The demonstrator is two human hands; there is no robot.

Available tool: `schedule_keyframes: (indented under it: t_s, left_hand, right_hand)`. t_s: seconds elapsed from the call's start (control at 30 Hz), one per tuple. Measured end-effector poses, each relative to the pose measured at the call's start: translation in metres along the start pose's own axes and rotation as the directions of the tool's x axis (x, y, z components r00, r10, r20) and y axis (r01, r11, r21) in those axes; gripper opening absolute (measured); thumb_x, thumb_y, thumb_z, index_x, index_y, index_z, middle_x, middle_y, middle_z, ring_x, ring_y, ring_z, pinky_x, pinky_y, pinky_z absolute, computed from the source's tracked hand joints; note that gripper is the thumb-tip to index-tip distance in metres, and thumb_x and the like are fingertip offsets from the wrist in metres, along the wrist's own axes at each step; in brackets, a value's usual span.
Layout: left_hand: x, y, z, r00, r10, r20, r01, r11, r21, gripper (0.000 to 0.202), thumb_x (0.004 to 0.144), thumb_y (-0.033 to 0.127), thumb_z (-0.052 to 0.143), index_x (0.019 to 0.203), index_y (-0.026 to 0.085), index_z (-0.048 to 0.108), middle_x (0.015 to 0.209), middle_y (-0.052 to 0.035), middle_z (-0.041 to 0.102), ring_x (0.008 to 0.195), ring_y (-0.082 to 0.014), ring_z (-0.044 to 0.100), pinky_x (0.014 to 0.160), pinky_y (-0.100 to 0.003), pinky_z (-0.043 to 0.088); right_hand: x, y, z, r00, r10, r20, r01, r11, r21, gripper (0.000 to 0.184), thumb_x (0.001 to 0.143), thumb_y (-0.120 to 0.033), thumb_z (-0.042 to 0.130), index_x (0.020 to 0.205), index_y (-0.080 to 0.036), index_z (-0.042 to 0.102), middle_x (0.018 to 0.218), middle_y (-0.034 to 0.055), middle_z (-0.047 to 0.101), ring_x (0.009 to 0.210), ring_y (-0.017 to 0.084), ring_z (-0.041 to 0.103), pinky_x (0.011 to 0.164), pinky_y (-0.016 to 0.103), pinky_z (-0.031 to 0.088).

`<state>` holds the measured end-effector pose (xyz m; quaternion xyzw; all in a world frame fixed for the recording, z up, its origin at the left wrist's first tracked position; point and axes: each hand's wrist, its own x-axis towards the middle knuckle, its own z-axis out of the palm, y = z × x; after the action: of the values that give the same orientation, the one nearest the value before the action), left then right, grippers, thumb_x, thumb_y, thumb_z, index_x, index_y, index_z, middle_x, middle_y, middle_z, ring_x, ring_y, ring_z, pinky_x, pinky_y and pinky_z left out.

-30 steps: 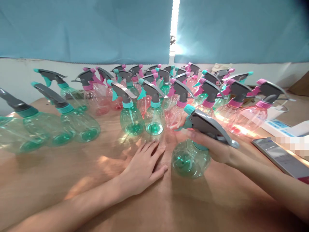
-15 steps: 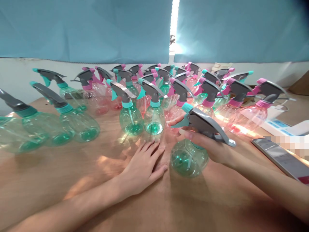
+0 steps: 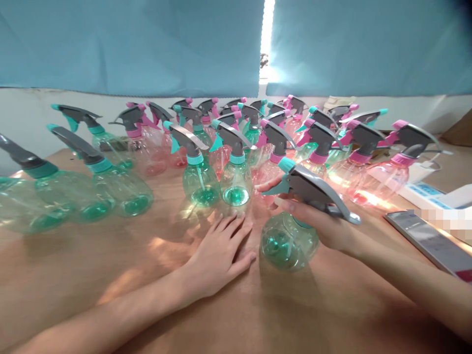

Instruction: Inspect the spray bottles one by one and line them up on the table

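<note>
Spray bottle [image 3: 289, 246] of see-through green plastic, with a grey head and a turquoise nozzle and trigger, sits in the person's right hand [image 3: 328, 226]. That hand is gripping it, wrapped around the neck beneath the grey head, one finger reaching forward by the trigger. Whether the base touches the wooden table [image 3: 206, 324] below cannot be told.

Just left of the held bottle, the left hand [image 3: 221, 258] lies palm down on the table, open, its fingers loosely spread. Beyond those fingertips, ahead and to the left of the held bottle, two green bottles [image 3: 236, 182] with turquoise collars stand side by side. Directly behind it, a pink bottle [image 3: 267, 172] is partly covered by the right hand; more pink and green sprayers crowd farther back. Well to its left stand other green bottles [image 3: 121, 191], one cut off by the edge of view.

To the right of the held bottle, a phone [image 3: 424, 241] lies near the right forearm, screen up. Far behind the bottle hang blue curtains [image 3: 129, 49], bright light showing through their gap.
</note>
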<state>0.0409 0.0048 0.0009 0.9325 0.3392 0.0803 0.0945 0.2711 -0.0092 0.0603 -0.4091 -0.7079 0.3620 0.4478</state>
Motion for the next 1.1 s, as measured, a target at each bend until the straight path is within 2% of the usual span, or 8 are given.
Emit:
schedule_keyframes:
  t_s: [0.17,0.37,0.57,0.87,1.1]
  left_hand:
    - [-0.0001,-0.0005,0.0010,1.000,-0.003,0.003,0.003,1.000,0.010,0.054,0.097,0.045,0.049,0.142,0.015,0.044,0.150,-0.0132,0.041,0.139,-0.0327,0.033,0.113,-0.051,0.027]
    - [0.0005,-0.0001,-0.0001,1.000,-0.007,0.010,0.007,1.000,-0.003,0.054,0.098,0.045,0.048,0.143,0.016,0.043,0.151,-0.0128,0.040,0.139,-0.0326,0.033,0.113,-0.052,0.027]
    - [0.0003,-0.0008,0.0012,1.000,-0.006,-0.006,0.006,1.000,-0.003,0.053,0.097,0.044,0.049,0.142,0.017,0.045,0.149,-0.0125,0.043,0.138,-0.0323,0.034,0.112,-0.052,0.028]
    - [0.0003,-0.0005,0.0004,1.000,0.001,-0.003,-0.001,1.000,0.006,0.054,0.097,0.044,0.049,0.142,0.016,0.044,0.149,-0.0133,0.042,0.138,-0.0327,0.034,0.112,-0.052,0.028]
    - [-0.0001,0.0001,-0.0002,1.000,0.002,-0.020,-0.002,1.000,-0.010,0.053,0.096,0.044,0.050,0.143,0.019,0.043,0.148,-0.0121,0.044,0.138,-0.0332,0.035,0.111,-0.053,0.028]
  right_hand:
    - [-0.0004,-0.0003,0.0005,1.000,0.002,-0.022,-0.002,1.000,-0.009,0.021,0.093,-0.036,0.056,0.111,-0.031,0.067,0.086,-0.0005,0.068,0.070,0.014,0.063,0.075,0.032,0.052]
    - [0.0012,-0.0011,0.0009,1.000,0.000,-0.002,0.000,0.998,0.056,0.022,0.093,-0.035,0.056,0.113,-0.030,0.065,0.088,0.0007,0.070,0.085,0.018,0.068,0.077,0.033,0.054]
    - [0.0016,-0.0036,0.0007,1.000,0.003,0.030,-0.004,0.998,0.065,0.022,0.095,-0.035,0.054,0.114,-0.031,0.065,0.086,0.0004,0.071,0.078,0.017,0.069,0.075,0.033,0.054]
    - [0.0011,-0.0015,0.0012,1.000,0.017,-0.016,-0.017,0.999,0.038,0.022,0.092,-0.037,0.058,0.111,-0.031,0.066,0.082,-0.0008,0.068,0.071,0.015,0.065,0.075,0.033,0.053]
    - [0.0019,-0.0002,0.0006,0.999,0.032,-0.021,-0.031,0.998,0.061,0.025,0.089,-0.039,0.061,0.113,-0.032,0.065,0.102,0.0020,0.070,0.084,0.018,0.067,0.078,0.033,0.054]
